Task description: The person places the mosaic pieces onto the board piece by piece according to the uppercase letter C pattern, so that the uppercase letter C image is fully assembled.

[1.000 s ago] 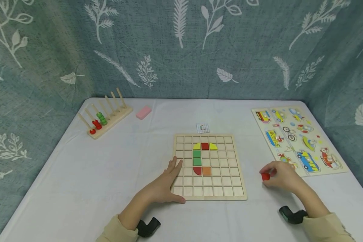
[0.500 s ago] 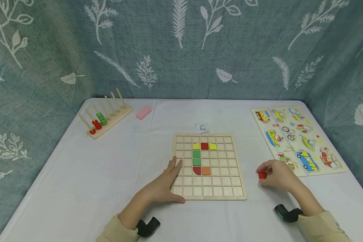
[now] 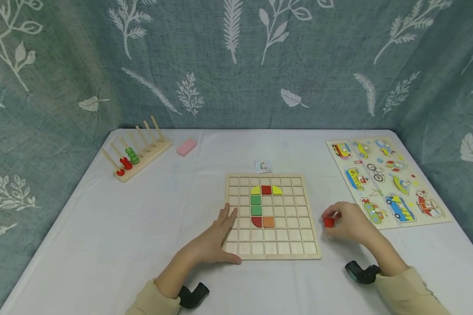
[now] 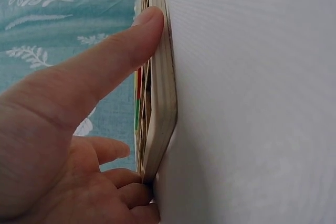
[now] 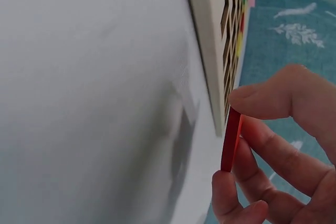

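Beside the grid board's [image 3: 273, 216] right edge, the right hand [image 3: 348, 223] pinches a red tile [image 3: 329, 222]; the left hand [image 3: 217, 238], fingers flat, steadies the board. Probably best lowered level into a cell.

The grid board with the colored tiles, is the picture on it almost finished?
Not yet. Seven tiles sit in the grid board: two yellow, one red, two green, a dark red and an orange. The right hand pinches a red tile beside the board, not yet placed. The left hand rests on the board's edge. Most squares are empty.
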Tool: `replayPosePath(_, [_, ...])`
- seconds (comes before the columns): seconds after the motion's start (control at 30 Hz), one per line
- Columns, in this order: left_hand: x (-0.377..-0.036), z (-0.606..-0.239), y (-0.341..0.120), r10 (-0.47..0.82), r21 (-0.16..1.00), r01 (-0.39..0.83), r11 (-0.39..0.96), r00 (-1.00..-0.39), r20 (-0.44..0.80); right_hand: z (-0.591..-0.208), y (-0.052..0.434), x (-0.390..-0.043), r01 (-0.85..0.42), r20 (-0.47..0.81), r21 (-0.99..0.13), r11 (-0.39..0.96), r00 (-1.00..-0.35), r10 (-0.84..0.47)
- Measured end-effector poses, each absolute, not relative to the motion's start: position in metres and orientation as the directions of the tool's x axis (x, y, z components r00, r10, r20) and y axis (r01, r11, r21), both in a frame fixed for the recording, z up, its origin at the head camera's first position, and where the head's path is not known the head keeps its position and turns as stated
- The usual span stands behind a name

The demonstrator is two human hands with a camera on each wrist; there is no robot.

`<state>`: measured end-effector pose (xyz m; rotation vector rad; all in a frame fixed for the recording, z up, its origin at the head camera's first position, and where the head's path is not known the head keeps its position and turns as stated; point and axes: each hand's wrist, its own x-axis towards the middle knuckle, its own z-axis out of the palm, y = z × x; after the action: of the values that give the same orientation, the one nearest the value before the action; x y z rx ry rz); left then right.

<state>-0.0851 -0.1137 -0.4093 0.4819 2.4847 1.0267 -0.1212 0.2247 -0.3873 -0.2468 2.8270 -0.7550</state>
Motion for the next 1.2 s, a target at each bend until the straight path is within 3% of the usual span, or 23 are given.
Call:
replayPosePath(0.6, [-0.085, -0.411, -0.114, 0.455, 0.716, 0.167, 0.677, -0.86, -0.23, -0.396, 0.164, -0.13, -0.165, -0.14, -0.627, 0.761, -0.937, -0.319])
replayPosePath(1.2, [-0.086, -0.412, -0.114, 0.471, 0.716, 0.195, 0.671, -0.858, -0.208, -0.4, 0.129, -0.135, -0.174, -0.138, -0.642, 0.747, -0.932, -0.336])
